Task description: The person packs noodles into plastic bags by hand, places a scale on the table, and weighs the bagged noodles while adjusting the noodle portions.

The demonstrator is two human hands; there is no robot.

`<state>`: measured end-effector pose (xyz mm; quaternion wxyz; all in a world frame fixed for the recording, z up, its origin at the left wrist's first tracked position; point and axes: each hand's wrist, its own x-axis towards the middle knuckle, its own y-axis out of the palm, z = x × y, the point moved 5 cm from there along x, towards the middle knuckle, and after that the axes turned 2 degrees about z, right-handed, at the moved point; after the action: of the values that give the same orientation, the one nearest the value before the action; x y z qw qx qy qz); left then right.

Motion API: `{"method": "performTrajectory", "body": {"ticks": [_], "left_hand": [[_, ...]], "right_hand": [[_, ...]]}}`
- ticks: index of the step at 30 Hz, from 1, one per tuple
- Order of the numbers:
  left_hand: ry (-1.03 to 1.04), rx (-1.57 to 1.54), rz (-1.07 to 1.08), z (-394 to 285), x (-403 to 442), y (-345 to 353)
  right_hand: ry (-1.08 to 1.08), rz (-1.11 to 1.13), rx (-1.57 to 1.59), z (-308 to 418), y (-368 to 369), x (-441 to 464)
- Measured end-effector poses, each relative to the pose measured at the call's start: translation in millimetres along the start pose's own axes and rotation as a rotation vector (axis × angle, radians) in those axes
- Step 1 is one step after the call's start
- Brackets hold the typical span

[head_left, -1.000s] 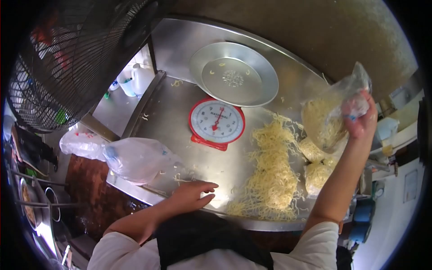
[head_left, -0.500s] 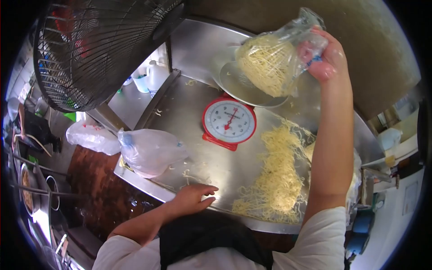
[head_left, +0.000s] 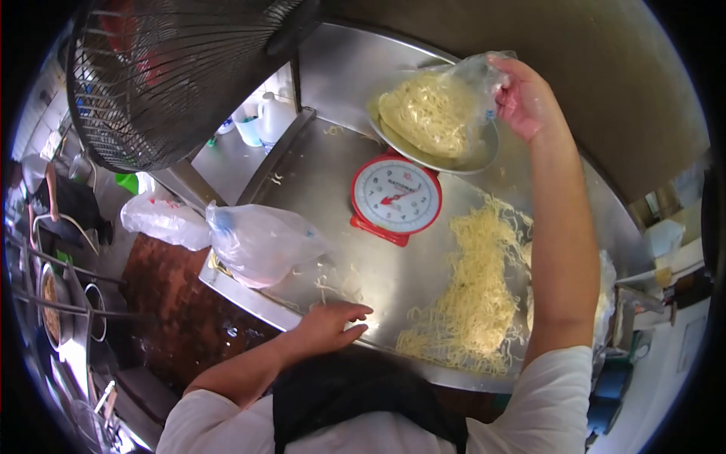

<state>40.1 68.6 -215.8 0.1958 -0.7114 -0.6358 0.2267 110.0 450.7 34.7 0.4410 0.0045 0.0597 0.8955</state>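
A clear plastic bag of yellow noodles [head_left: 429, 113] rests in the metal pan [head_left: 484, 155] of a red dial scale [head_left: 396, 195]. At its gathered top, my right hand [head_left: 523, 98] is closed on the plastic. The dial's red needle points to the lower left. Low over the table's front edge, my left hand [head_left: 333, 325] holds nothing, thumb and fingers apart. Loose yellow noodles [head_left: 476, 303] lie in a heap on the steel table, below my right forearm. A few stray strands are near my left hand.
A large black fan [head_left: 174, 83] stands at the upper left. Filled white plastic bags [head_left: 261, 246] sit at the table's left edge. Behind them are a white jug [head_left: 276, 121] and a light-coloured tub [head_left: 248, 130]. Another plastic bag [head_left: 605, 295] is partly hidden by my right arm.
My right hand has lowered the bag of noodles, which hung above the pan, into it. The scale's needle has turned. My left hand has barely moved.
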Motion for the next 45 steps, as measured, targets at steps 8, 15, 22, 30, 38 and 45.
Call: {"method": "performTrajectory", "body": {"ticks": [8, 15, 22, 30, 38, 45], "left_hand": [[0.073, 0.017, 0.028, -14, 19, 10], [-0.006, -0.043, 0.117, -9, 25, 31], [0.055, -0.429, -0.052, -58, 55, 6], [0.433, -0.33, -0.611, -228, 198, -182], [-0.048, 0.609, -0.495, -229, 309, -188], [0.082, -0.05, -0.356, -161, 312, -214]], "right_hand": [[-0.208, -0.358, -0.204, -34, -79, -113], [0.147, -0.518, -0.147, -205, -168, -224], [0.273, -0.574, 0.016, -268, -139, -266], [-0.075, -0.425, -0.184, -154, -97, -197], [-0.532, -0.39, -0.478, -35, -59, -80], [-0.588, -0.46, -0.631, -1, -43, -47]]}}
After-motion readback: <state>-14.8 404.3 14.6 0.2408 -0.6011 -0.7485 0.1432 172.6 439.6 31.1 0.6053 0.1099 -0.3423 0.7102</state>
